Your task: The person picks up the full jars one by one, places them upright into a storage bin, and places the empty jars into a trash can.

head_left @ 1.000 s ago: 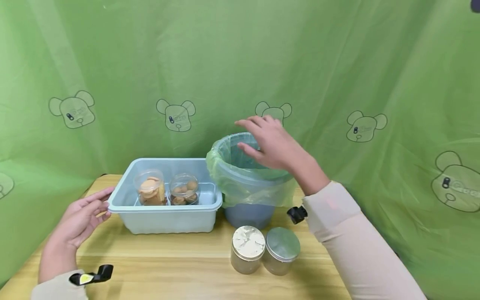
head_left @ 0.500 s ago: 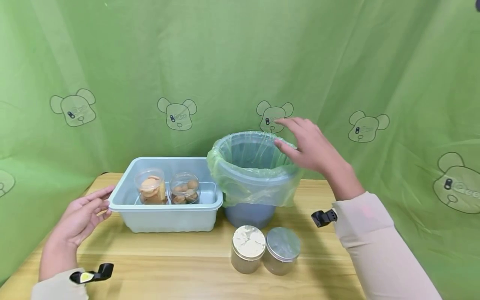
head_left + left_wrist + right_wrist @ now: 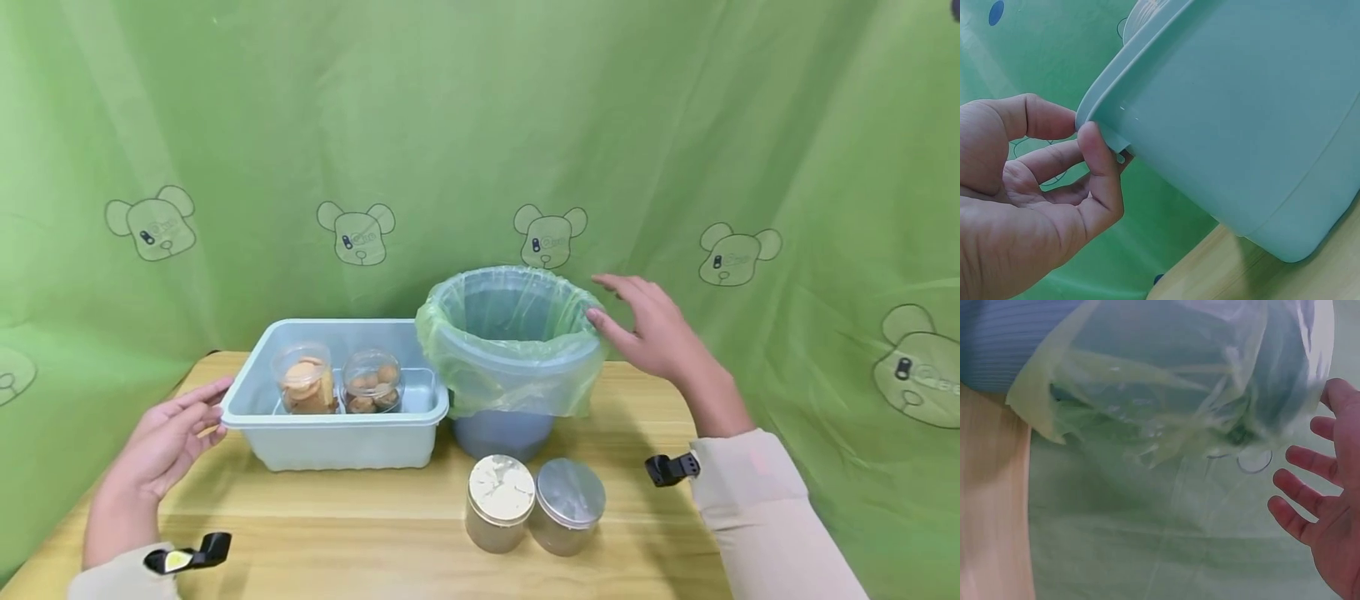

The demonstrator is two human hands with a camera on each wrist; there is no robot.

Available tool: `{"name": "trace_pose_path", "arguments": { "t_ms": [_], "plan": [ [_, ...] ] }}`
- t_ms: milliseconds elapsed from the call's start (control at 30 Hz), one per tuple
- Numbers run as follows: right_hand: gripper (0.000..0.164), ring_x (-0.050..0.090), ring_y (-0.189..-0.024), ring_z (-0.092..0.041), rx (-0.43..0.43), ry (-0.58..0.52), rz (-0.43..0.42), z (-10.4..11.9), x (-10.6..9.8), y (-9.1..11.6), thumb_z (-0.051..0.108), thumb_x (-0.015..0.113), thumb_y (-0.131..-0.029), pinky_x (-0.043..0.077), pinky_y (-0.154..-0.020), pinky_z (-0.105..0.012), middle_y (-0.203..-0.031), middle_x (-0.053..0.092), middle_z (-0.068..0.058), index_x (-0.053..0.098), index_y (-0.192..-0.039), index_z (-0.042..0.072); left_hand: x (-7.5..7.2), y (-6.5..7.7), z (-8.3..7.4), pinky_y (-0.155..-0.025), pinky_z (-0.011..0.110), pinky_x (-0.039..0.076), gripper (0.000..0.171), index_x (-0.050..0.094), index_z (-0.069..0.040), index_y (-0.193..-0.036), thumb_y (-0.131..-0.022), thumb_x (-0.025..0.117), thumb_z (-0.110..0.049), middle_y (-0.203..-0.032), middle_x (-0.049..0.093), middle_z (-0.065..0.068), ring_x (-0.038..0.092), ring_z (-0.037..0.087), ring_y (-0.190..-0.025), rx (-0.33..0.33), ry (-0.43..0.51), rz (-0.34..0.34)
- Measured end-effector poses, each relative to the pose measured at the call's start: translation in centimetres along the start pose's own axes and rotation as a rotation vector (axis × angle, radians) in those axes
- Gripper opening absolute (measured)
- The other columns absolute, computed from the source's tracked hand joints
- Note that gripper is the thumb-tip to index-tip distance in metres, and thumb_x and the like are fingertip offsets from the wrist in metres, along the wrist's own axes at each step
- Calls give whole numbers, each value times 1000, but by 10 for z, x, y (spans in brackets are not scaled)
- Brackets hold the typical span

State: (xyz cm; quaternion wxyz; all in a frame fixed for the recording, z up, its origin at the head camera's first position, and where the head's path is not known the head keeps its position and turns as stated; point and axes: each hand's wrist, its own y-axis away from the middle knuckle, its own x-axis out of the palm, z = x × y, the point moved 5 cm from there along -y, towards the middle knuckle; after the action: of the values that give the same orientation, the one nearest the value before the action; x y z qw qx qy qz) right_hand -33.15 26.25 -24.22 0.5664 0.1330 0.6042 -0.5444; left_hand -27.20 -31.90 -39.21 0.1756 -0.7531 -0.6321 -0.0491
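My left hand (image 3: 161,437) pinches the near left corner of a light-blue plastic basin (image 3: 337,419); in the left wrist view its thumb and fingers meet at the rim (image 3: 1107,94). Inside the basin stand a clear jar of biscuits (image 3: 306,382) and a clear jar of walnuts (image 3: 372,383). To the right is a blue trash bin (image 3: 502,433) lined with a green translucent bag (image 3: 517,379) folded over its rim. My right hand (image 3: 652,329) is beside the bin's right rim, fingers spread and relaxed, with the thumb tip right at the bag's edge.
In front of the bin, two jars stand side by side on the wooden table (image 3: 360,542): one with a crinkled foil top (image 3: 502,490), one with a grey metal lid (image 3: 572,496). A green curtain (image 3: 450,125) with bear faces hangs behind and around the table.
My right hand has moved rightward from over the bin's mouth, then down to its right rim. The left hand stays at the basin's corner.
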Motion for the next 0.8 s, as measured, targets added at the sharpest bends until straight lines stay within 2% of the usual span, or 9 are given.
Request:
{"name": "trace_pose_path", "arguments": {
  "t_ms": [300,367,433,567,700,800],
  "plan": [
    [47,61,-114,-39,41,-173,-142,-25,18,24,28,56,-106,53,-92,-57,-136,60,-21,53,-148,8,1,-3,0,-77,25,57,44,73,-13,-125,-103,43,10,-125,69,-6,67,11,-87,-3,-10,-18],
    [44,63,-112,-36,53,-216,-156,-28,26,28,27,54,-107,55,-92,-49,-131,64,-19,54,-148,9,1,-3,0,-77,25,56,44,73,-15,-125,-103,44,9,-123,69,-6,66,11,-86,-11,-28,-32],
    [42,64,-112,-32,67,-256,-173,-30,33,31,26,54,-108,55,-93,-35,-130,65,-18,55,-147,10,1,-3,-1,-77,25,56,43,74,-18,-123,-103,46,7,-121,69,-7,66,10,-86,-26,-63,-60],
    [40,61,-115,-15,105,-344,-207,-34,45,36,26,52,-108,46,-92,-11,-135,65,-13,58,-145,12,2,-2,-4,-75,23,56,36,76,-29,-113,-104,54,-2,-111,71,-13,65,8,-90,-70,-175,-173],
    [38,58,-112,2,120,-427,-254,-35,50,39,22,54,-108,47,-90,-10,-135,64,-14,59,-144,11,6,0,-15,-71,21,56,24,72,-34,-108,-103,61,-13,-101,70,-21,61,6,-87,-68,-314,-355],
    [38,59,-109,2,121,-502,-286,-33,53,40,19,55,-107,49,-88,-10,-130,66,-16,59,-144,9,15,0,-27,-70,19,56,22,70,-25,-123,-104,61,-20,-100,66,-25,58,6,-87,-42,-484,-453]
  ]
}}
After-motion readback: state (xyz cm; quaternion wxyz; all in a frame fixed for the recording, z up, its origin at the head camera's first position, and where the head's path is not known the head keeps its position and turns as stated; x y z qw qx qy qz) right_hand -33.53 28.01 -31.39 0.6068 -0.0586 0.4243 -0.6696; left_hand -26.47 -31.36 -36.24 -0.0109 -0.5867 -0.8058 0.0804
